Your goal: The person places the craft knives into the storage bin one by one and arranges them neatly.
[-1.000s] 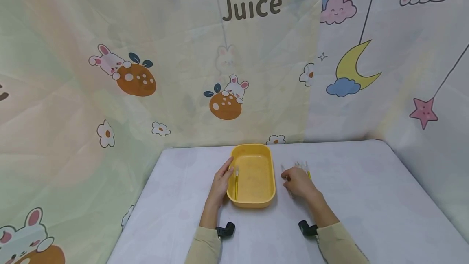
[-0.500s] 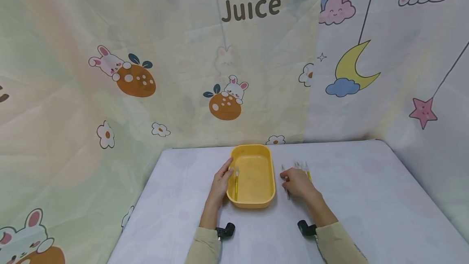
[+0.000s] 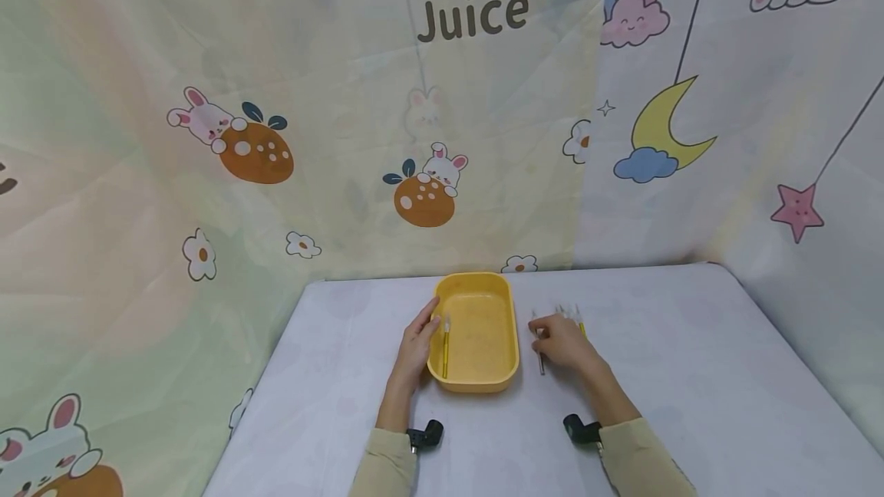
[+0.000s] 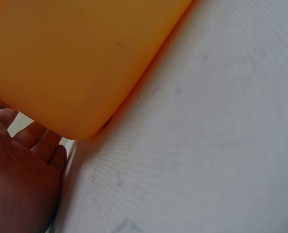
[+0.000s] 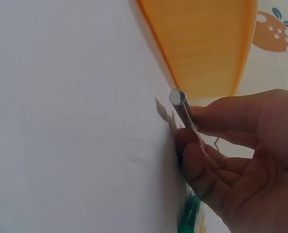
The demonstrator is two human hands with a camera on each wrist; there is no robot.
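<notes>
My left hand [image 3: 414, 345] holds the left side of a yellow tray [image 3: 481, 386], thumb and index finger at its rim; in the left wrist view some fingers [image 4: 47, 145] show beyond the tray's wall. Inside the tray lies a slim tool with a yellow handle [image 3: 446, 355] and pale tip. To the tray's right, my right hand [image 3: 562, 342] pinches a thin, silver-handled tool [image 5: 183, 109] between thumb and fingers, close over the table. Its handle end faces the right wrist camera, and the fingers hide its middle.
Several more slim tools with pale tips [image 3: 578, 319] lie just beyond my right hand, partly covered by it. A green handle [image 5: 188, 216] shows below that hand in the right wrist view. Printed cloth [image 3: 511, 113] hangs behind the white table [image 3: 691, 374].
The silver tool was blurred beneath my right hand; it now points down more upright, with its lower end plainly visible. The left hand and tray have stayed put.
</notes>
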